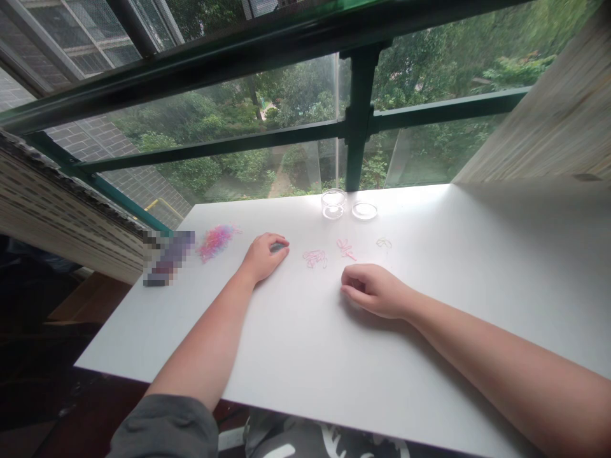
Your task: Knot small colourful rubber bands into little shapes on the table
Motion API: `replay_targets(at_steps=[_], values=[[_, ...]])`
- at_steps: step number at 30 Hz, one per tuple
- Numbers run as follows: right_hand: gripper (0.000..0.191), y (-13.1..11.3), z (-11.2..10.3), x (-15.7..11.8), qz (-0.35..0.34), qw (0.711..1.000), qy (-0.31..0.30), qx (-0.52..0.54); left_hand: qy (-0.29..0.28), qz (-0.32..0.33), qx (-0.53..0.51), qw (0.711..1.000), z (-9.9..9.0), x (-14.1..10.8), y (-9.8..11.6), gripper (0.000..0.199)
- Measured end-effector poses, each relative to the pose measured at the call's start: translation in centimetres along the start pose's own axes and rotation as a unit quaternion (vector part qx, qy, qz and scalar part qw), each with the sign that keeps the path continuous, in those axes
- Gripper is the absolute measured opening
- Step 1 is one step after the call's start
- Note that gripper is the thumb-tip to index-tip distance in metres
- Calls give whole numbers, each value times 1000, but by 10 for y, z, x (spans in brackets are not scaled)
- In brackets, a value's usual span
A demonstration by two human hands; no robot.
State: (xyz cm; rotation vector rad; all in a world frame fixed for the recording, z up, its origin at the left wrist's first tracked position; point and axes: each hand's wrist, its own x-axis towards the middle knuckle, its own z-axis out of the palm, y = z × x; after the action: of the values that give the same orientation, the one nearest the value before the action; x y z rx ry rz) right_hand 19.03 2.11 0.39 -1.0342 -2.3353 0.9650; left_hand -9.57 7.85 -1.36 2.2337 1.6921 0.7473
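My left hand (268,256) rests on the white table, its fingers curved and thumb apart from them, with nothing visible between. Further right, my right hand (375,289) is curled with its fingertips near the thumb; what it holds, if anything, is hidden. Between and beyond the hands lie a loose group of pink loops (315,258), a second pink group (345,249) and a few pale yellowish loops (384,243). Left of my left hand is a pile of small pink, purple and orange loops (217,242).
A clear round container (333,205) stands near the window edge of the white table (296,356), with a clear round lid (364,211) beside it. A blurred dark object (170,257) lies at the left edge. Green window bars (359,121) rise behind the table.
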Motion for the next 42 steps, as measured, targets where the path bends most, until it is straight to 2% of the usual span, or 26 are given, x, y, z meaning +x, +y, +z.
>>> replay_targets(at_steps=[42], values=[[8,2,0,1,-1,1000,-6,3,-6,-6,-3,1000,0,1,1,23]])
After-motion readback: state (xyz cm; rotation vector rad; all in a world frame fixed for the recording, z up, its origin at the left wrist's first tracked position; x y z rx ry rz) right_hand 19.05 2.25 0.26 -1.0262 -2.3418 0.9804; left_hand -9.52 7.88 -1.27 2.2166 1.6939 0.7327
